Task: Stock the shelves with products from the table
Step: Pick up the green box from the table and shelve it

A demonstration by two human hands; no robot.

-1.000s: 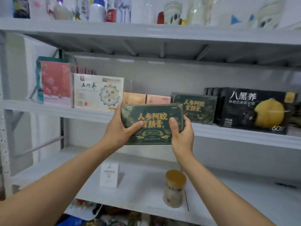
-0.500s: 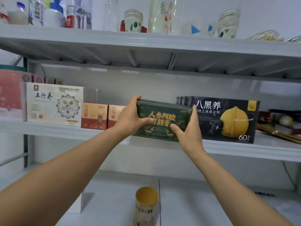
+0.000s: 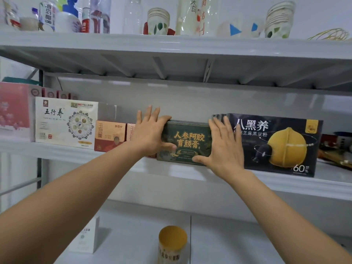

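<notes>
Bottom of frame, lower shelf (image 3: 238,244): a jar with a yellow lid (image 3: 172,242) stands at bottom centre. A small white carton (image 3: 85,237) stands upright to its left, well apart from it.

Both forearms rise from the lower corners toward the centre of the frame.

Centre of frame, middle shelf (image 3: 190,174): a dark green box with gold lettering (image 3: 185,143) stands upright on the shelf near its front edge.
- The left hand (image 3: 150,132) lies against the box's left end. Its fingers are straight and spread upward and its thumb rests on the front face. It is not clenched.
- The right hand (image 3: 224,147) lies flat at the box's right end. Its fingers are spread and straight and its thumb touches the lower front face. It is pressing, not grasping.

Neighbours on the same shelf:
- Right of centre, a large black box with a yellow sphere printed on it (image 3: 276,145) stands just beside the green box, partly behind the right hand.
- Left of centre, a small red-orange box (image 3: 109,136).
- Further left, a white box with a round emblem (image 3: 65,122).
- At the left edge, a pink box (image 3: 14,111).

Top of frame, upper shelf (image 3: 171,44): it carries stacked paper cups (image 3: 159,20) and assorted bottles (image 3: 66,18). Their labels are too blurred to read.
</notes>
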